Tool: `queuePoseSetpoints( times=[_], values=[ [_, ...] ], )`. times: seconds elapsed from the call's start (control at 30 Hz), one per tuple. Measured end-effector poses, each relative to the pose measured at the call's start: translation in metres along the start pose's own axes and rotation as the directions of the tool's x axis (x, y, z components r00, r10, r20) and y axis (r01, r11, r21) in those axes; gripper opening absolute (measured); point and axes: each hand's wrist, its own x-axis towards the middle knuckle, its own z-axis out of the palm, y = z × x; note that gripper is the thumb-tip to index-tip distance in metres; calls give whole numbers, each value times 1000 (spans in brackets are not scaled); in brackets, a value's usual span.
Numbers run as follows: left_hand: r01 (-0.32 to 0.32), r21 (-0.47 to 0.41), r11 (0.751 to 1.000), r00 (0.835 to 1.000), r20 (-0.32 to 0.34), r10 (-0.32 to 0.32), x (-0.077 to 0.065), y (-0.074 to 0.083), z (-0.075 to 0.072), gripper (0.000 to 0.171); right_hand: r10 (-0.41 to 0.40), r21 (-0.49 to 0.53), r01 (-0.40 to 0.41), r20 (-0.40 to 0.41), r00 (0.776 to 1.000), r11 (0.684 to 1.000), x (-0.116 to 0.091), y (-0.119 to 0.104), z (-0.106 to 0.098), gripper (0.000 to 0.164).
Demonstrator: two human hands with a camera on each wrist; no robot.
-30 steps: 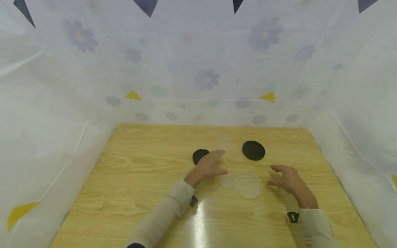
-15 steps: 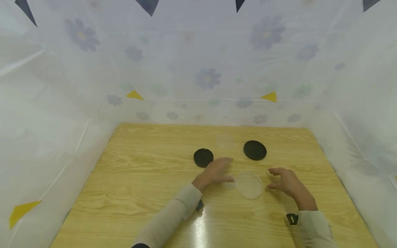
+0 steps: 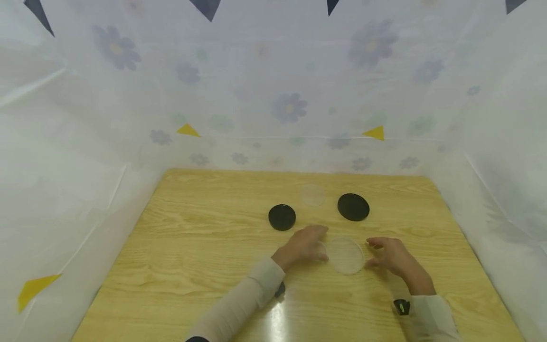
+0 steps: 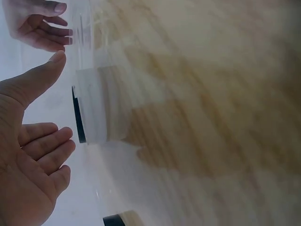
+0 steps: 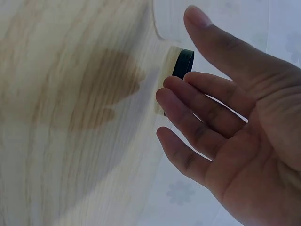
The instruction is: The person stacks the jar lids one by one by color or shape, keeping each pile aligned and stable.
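Note:
A large clear round container stands on the wooden table between my two hands. My left hand is at its left rim, thumb and fingers apart in a loose curve. My right hand curves the same way, with fingertips close to its right rim. Neither hand grips anything. The head view has a smaller clear round piece mostly hidden behind my left hand. In the left wrist view, a clear cylinder shows beyond the left fingers, and the right hand faces them. Its palm shows in the right wrist view.
Behind the hands lie a smaller black round lid and a larger black round lid. Between and behind them is a faint clear disc. White sheeting with flowers encloses the wooden table at the back and sides.
My left hand has moved right and toward me, away from the smaller black lid and over the small clear piece. My right hand has shifted slightly toward the large clear container.

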Motion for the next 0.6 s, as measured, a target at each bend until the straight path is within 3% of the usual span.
queuePoseSetpoints(
  times=[0.17,0.3,0.4,0.6],
  values=[
    [-51,31,998,998,-22,51,-2,-1,9,74,2,-13,-2,4,1000,1000,2,-3,5,71],
    [-96,11,995,995,-36,97,0,0,16,52,6,-21,-6,8,1000,1000,4,-5,7,72],
    [-109,19,994,993,-35,110,1,1,20,45,5,-26,-5,16,1000,1000,4,-7,9,74],
    [-73,92,993,997,-18,74,1,4,24,57,17,-19,-16,25,1000,1000,2,-8,13,72]
  ],
)
